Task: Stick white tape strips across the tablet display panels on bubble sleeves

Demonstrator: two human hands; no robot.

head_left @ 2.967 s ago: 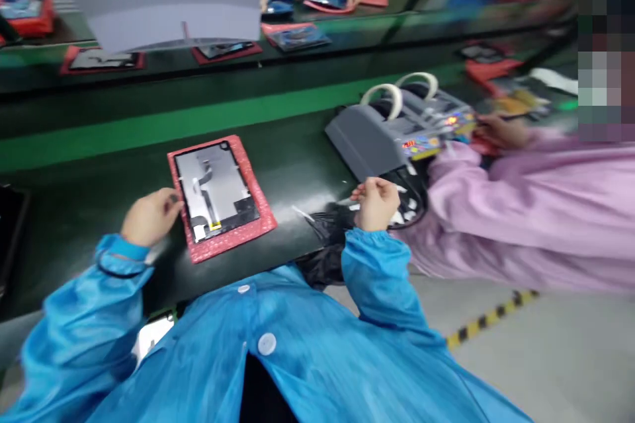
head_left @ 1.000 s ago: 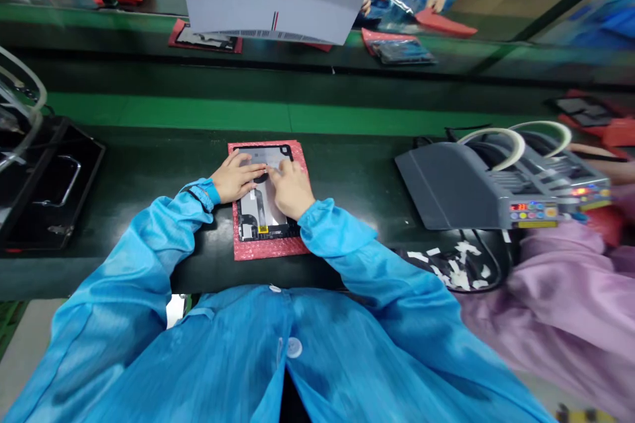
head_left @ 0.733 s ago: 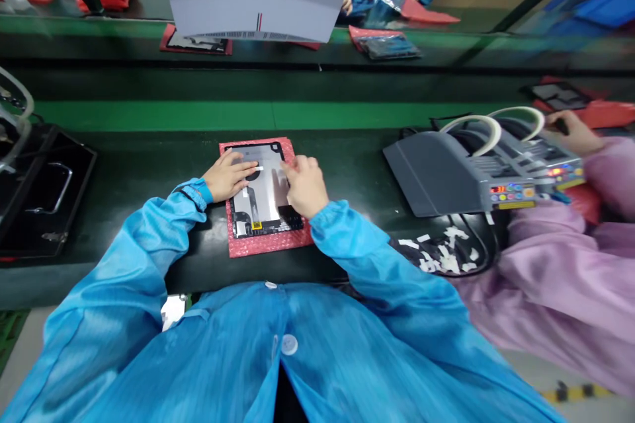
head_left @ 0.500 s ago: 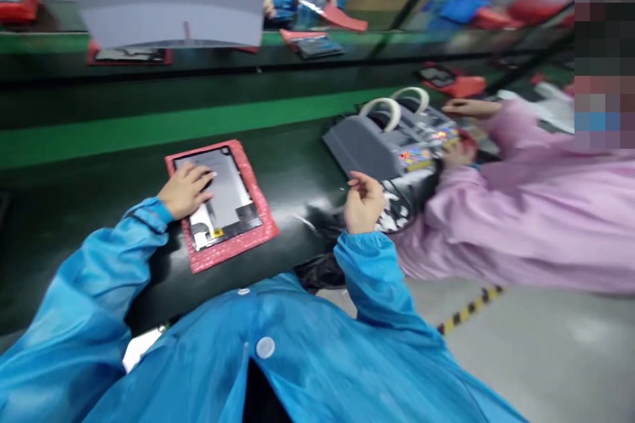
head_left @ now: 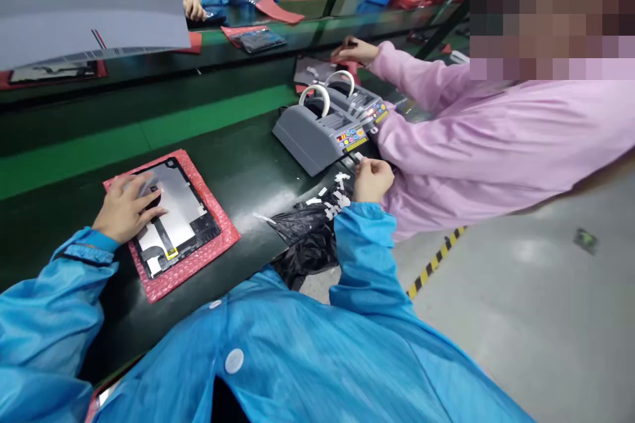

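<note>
My left hand (head_left: 129, 206) lies with fingers spread over the upper left of a tablet screen panel (head_left: 184, 206). The panel shows its silver back, black edges and a dark ribbon cable with a yellow-edged end. Beneath it is a red bubble-wrap sheet (head_left: 221, 228), flat on the dark bench. At the front of a grey tape dispenser (head_left: 310, 139), my right hand (head_left: 373, 180) is closed in a pinch. A small white piece of tape (head_left: 358, 156) shows at its fingertips. White tape scraps (head_left: 338, 201) lie on a black plastic bag (head_left: 302, 231) beside this hand.
A second tape dispenser (head_left: 360, 102) stands just behind the first. A co-worker in a pink sleeve (head_left: 446, 139) sits close on my right, one hand (head_left: 354, 51) reaching beyond the dispensers. Across the bench runs a raised shelf (head_left: 208, 56) with wrapped panels; a grey board (head_left: 89, 0) hangs at upper left.
The view has turned right, so the bench things sit further left. My right hand has come to the dispenser's front, with white tape at its fingertips. My left hand stays on the panel.
</note>
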